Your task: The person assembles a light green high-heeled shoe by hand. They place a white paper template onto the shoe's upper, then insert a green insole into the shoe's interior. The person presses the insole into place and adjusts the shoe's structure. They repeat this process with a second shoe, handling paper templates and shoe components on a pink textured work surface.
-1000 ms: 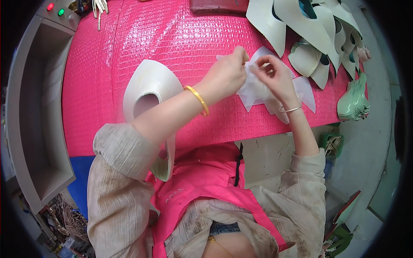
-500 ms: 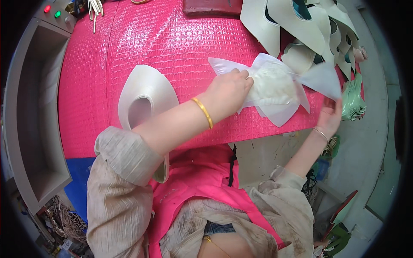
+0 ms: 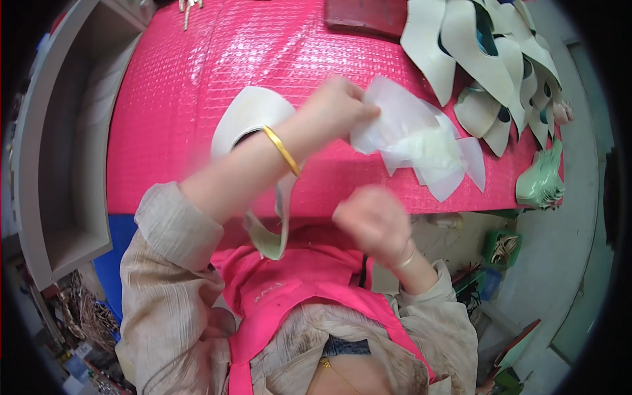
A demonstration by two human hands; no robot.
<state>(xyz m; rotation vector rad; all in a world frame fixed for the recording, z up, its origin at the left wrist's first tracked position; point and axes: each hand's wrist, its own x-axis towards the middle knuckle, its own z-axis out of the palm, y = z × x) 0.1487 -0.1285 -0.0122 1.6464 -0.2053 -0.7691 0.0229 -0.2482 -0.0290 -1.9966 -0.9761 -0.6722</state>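
Observation:
My left hand [image 3: 345, 108] is over the table, its thumb and fingers pinched on the left edge of a translucent white sheet piece [image 3: 398, 108]. That piece lies partly above a loose pile of similar pointed pieces [image 3: 431, 155] on the pink cover. My right hand [image 3: 375, 220] is above the table's front edge, blurred by motion, fingers curled; whether anything is in it cannot be seen. Behind my left forearm sits a white shoe upper [image 3: 253, 105], partly hidden by the arm, with its lower part [image 3: 266, 240] hanging over the front edge.
Many white shoe uppers [image 3: 484, 56] are heaped at the back right of the pink-covered table [image 3: 178, 125]. A stack of pale green pieces [image 3: 540, 181] is at the right edge. A dark red block [image 3: 365, 16] lies at the back. A grey open box [image 3: 72, 151] stands at left.
My right hand let go of the sheet piece on the right and moved left toward my body. My left hand has moved slightly, now lifting a sheet piece off the pile. The view shifted.

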